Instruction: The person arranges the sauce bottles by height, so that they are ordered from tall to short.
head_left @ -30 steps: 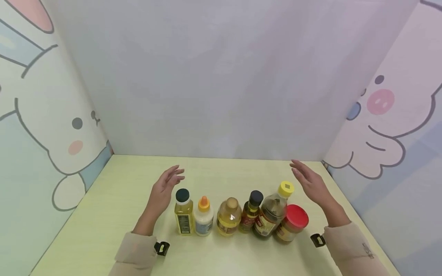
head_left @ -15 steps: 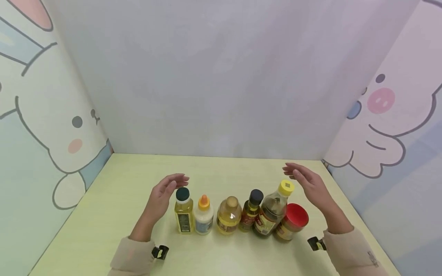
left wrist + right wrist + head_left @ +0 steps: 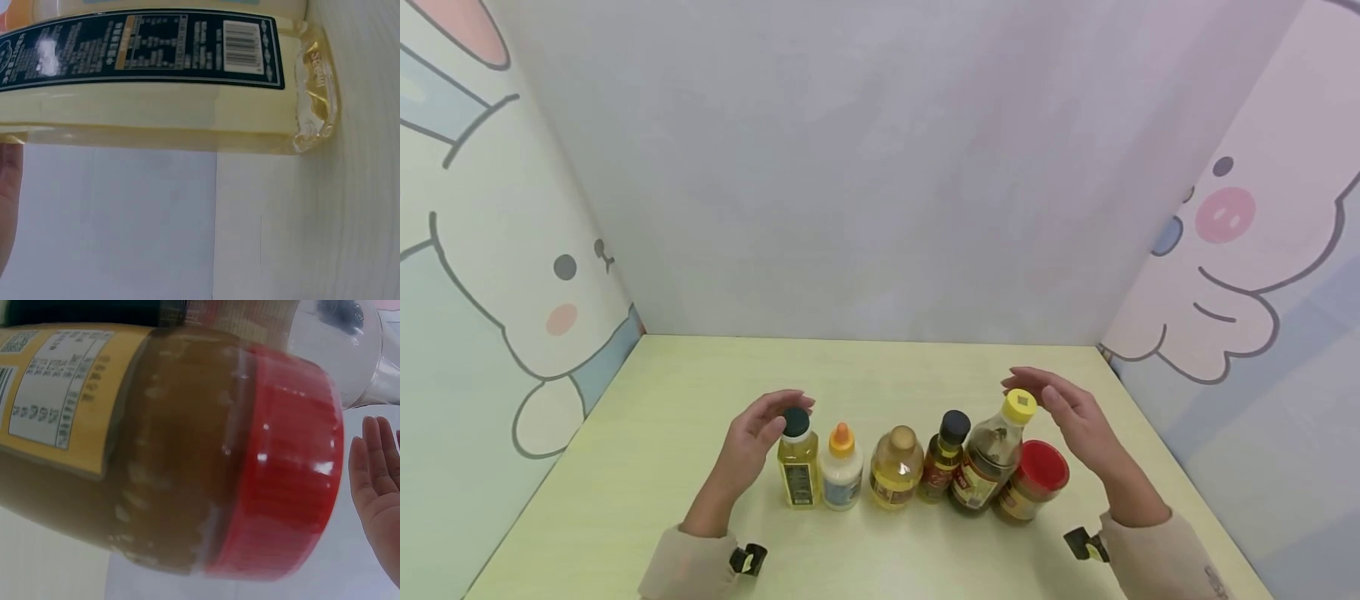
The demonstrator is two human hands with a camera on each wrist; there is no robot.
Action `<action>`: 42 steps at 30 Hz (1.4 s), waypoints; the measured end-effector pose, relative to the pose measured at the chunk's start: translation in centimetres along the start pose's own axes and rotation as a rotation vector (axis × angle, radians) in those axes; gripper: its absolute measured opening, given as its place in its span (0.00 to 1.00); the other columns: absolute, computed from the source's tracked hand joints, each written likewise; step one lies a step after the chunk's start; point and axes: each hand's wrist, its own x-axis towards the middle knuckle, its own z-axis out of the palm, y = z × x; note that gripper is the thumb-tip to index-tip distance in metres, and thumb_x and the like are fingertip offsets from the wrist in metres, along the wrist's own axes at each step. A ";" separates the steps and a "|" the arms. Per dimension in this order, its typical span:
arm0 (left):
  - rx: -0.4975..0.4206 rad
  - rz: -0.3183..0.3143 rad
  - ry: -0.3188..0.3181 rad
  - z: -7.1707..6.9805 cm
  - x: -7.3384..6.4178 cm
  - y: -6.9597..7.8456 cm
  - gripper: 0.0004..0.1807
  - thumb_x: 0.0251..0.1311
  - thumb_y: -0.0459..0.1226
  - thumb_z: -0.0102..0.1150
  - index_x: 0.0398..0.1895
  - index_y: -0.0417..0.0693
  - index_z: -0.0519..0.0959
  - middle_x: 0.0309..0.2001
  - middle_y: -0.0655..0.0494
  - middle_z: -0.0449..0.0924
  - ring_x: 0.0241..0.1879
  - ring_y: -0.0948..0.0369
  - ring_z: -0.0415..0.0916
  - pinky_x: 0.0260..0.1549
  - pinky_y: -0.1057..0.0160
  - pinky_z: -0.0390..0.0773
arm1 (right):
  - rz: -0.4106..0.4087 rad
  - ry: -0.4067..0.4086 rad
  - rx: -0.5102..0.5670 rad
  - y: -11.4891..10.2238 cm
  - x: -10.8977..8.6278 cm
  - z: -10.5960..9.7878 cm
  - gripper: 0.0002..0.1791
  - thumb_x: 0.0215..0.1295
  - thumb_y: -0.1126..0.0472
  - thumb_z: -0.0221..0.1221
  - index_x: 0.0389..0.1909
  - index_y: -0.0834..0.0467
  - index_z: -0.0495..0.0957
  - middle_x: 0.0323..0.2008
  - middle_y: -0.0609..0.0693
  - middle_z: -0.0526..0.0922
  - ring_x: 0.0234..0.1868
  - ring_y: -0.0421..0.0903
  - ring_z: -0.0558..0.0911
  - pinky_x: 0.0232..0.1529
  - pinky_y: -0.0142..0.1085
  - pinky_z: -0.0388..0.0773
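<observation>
- Pale grey wall [image 3: 850, 183] at 12 o'clock
- White, pink-cheeked rabbit drawing [image 3: 512, 250] at 9 o'clock
- Pink-snouted pig drawing [image 3: 1270, 242] near 3 o'clock
- Pale yellow-green tabletop [image 3: 895, 554] at 6 o'clock

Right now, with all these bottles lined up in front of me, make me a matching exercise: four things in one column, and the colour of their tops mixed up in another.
Things, seen from the head camera:
1. jar
2. white bottle
3. leftmost bottle
4. bottle next to the jar

Tops:
A. yellow
B. red
C. dark green
D. orange

Right pairs: 1-B, 2-D, 3-C, 4-A.
</observation>
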 end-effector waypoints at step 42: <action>0.061 0.053 -0.020 0.1 0.0 -0.7 0.11 0.63 0.23 0.56 0.47 0.29 0.73 0.41 0.58 0.81 0.42 0.63 0.78 0.45 0.67 0.75 | 0.108 -0.045 0.073 -0.3 -0.5 0.5 0.17 0.63 0.73 0.62 0.52 0.69 0.74 0.44 0.45 0.83 0.41 0.43 0.81 0.40 0.30 0.80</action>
